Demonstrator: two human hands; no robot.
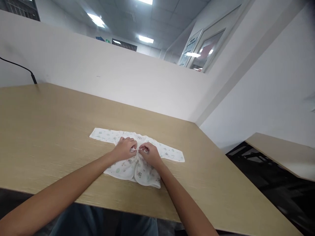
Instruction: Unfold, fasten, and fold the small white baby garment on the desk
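A small white baby shirt (pixel 147 172) with a faint printed pattern lies face up on the wooden table, both sleeves stretched out to the sides. Its neck opening points away from me, and a front seam runs down the middle to rounded hem corners. My left hand (pixel 125 148) pinches the fabric left of the front opening, fingers curled. Close beside it, my right hand (pixel 150 153) pinches the opposite edge between thumb and finger. The two sets of fingertips nearly meet at the upper chest. Any fastener between them is too small to make out.
The light wood table (pixel 61 131) meets a white partition (pixel 123 75) at the back. A black cable (pixel 31 74) comes down at the far left. To the right, past the table edge, is another wooden surface (pixel 283 154). My legs (pixel 98 221) are under the front edge.
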